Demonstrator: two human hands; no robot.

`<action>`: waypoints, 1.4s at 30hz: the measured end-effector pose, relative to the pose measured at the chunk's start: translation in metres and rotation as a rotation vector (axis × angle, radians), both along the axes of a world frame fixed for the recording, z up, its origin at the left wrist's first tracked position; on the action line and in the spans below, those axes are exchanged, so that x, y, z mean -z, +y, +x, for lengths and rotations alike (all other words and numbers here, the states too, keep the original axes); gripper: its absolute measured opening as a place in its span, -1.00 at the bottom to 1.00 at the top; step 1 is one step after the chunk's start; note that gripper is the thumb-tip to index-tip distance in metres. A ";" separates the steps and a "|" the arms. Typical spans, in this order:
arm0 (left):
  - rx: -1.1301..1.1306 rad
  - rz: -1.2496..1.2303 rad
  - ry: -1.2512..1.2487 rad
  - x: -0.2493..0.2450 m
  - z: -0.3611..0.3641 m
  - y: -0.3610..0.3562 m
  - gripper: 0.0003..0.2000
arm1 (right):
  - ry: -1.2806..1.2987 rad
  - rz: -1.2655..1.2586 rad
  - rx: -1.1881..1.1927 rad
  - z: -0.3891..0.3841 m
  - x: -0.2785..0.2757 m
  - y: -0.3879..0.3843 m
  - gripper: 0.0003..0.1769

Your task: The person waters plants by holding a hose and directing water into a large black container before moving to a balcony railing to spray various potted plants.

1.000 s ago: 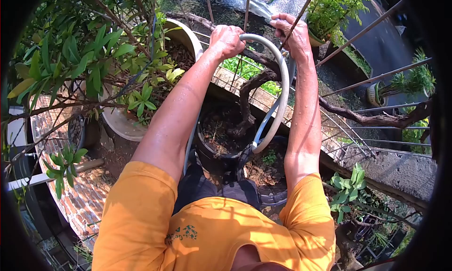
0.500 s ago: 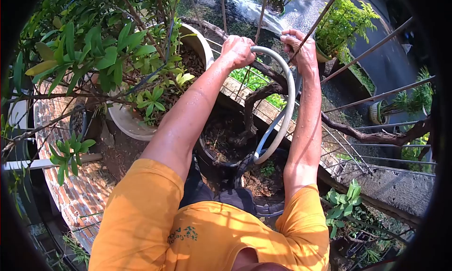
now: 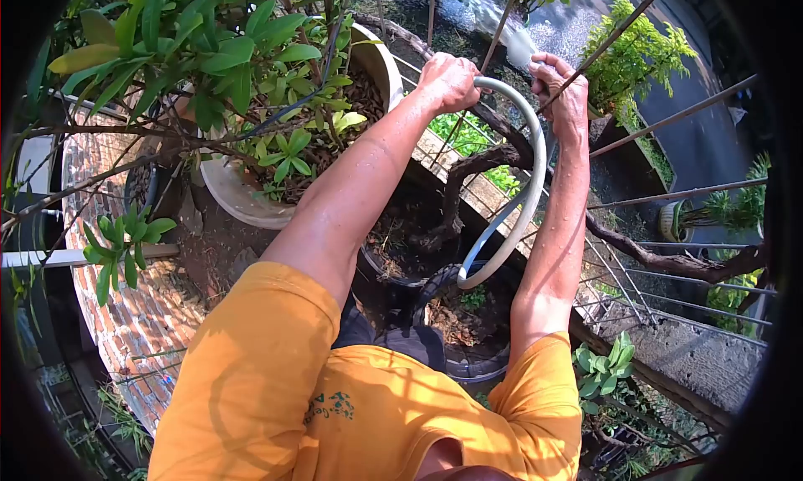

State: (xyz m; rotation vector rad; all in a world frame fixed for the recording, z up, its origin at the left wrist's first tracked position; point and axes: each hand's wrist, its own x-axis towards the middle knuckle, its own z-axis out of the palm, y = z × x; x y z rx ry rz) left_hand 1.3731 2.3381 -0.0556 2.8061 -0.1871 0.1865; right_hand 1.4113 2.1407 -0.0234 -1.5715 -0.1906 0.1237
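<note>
A pale grey hose hangs in a loop between my hands. My left hand is closed in a fist around it, beside the rim of a large planter. From there the hose curves down, then a bluish stretch rises behind my right forearm. My right hand is closed, raised beyond a thin metal bar, with its fingers curled at the hose's end. Water sprays from its fingertips toward the upper left. The hose end itself is mostly hidden by the fingers.
A leafy shrub grows in a big pale planter at left. Metal railing bars and a gnarled branch cross the right side. Dark pots stand below the hose. Beyond the railing are a yellow-green plant and paving.
Both hands and the hose loop sit slightly farther right in view, along with the surroundings. Water still sprays from my right hand, and both grips look the same.
</note>
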 end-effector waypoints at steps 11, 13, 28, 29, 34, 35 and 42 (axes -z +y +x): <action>-0.028 -0.032 0.022 0.003 0.002 0.000 -0.79 | 0.007 -0.020 -0.019 0.000 0.000 -0.002 -0.83; -0.011 -0.007 -0.010 0.007 0.005 0.000 -0.79 | -0.010 -0.025 -0.008 -0.002 -0.001 -0.001 -0.83; 0.026 0.035 0.001 0.001 0.004 0.000 -0.82 | -0.013 0.012 -0.014 0.001 0.004 -0.004 -0.82; 0.027 0.028 0.005 0.000 0.003 0.000 -0.82 | -0.013 0.007 -0.013 0.002 0.004 -0.004 -0.83; 0.041 0.000 0.010 -0.002 0.002 0.000 -0.82 | 0.001 0.004 -0.033 0.005 0.007 -0.006 -0.84; 0.039 0.001 0.008 -0.003 0.001 -0.001 -0.83 | -0.006 -0.003 -0.023 0.005 0.007 -0.006 -0.84; 0.018 -0.008 -0.002 -0.003 0.002 -0.001 -0.83 | -0.016 -0.047 -0.009 0.004 0.004 -0.007 -0.85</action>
